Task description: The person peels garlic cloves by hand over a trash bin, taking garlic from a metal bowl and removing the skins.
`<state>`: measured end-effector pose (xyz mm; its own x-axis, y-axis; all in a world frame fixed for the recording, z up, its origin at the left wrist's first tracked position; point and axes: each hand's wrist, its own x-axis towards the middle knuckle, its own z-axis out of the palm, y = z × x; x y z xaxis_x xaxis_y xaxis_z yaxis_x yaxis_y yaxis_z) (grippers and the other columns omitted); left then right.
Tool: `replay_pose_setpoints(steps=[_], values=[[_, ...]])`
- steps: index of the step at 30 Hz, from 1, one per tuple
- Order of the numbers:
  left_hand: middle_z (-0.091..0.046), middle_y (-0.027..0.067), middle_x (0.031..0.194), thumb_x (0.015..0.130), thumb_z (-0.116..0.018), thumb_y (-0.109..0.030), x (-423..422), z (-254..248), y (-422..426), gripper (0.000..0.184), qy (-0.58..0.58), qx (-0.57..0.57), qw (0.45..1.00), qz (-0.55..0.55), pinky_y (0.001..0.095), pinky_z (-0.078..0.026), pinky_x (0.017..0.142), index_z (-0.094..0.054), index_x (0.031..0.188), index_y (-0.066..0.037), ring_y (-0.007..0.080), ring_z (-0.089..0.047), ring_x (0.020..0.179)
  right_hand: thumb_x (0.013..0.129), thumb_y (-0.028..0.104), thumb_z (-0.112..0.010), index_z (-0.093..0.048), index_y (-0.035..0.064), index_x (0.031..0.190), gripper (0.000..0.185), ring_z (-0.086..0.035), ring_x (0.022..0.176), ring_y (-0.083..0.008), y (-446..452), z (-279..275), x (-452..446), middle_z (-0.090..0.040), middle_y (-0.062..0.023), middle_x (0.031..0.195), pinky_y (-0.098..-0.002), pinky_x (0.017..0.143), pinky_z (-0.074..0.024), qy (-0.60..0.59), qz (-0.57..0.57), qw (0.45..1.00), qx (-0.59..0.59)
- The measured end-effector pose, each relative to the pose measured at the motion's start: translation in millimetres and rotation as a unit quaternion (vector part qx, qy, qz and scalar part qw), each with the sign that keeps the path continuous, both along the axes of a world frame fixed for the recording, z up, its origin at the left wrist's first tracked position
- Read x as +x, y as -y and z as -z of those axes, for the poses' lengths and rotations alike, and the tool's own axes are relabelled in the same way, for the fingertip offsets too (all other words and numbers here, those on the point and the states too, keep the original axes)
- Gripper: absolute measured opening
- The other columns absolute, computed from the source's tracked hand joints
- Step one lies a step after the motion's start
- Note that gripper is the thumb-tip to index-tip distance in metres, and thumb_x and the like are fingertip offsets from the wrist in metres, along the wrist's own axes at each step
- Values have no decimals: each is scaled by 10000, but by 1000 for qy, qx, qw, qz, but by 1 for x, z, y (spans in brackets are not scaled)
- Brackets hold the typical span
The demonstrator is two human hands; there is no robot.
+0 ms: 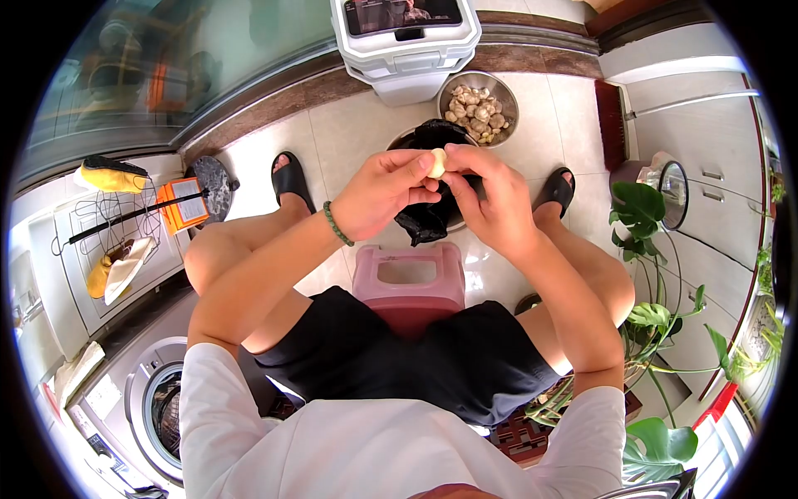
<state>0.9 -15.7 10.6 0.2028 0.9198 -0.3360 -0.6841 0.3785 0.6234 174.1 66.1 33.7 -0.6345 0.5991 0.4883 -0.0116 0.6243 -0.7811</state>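
Between my two hands is a pale, smooth garlic clove (437,164). My left hand (385,190) pinches it with thumb and fingers from the left; a green bead bracelet circles that wrist. From the right, the thumb and fingertips of my right hand (496,193) close on the same clove. Directly below the hands stands a bin lined with a black plastic bag (422,223), its inside mostly hidden by them. Past it, a metal bowl (512,93) holds many pieces of unpeeled garlic (476,110).
A pink plastic stool (450,264) shows between my legs. At the far side, a phone (403,15) rests on a grey-white box (407,62). Left are an orange box (182,205), a wire rack and a washing machine (143,399). Leafy plants (638,209) and white cabinets stand right.
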Motion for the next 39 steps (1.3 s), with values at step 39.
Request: replay_pose_setpoints(steps=[39], values=[[-614,-50,985,936,-636,-248,-15,13,-18,235,-124,-68,989,-48,224,-458,768,-578,1115,-109,46,-567,868,820,-30,-667,-598,12,1038,233,-603,724,-133,-9,34,1,-586,-49,817,-259,695,-528,56,20,966,-252]])
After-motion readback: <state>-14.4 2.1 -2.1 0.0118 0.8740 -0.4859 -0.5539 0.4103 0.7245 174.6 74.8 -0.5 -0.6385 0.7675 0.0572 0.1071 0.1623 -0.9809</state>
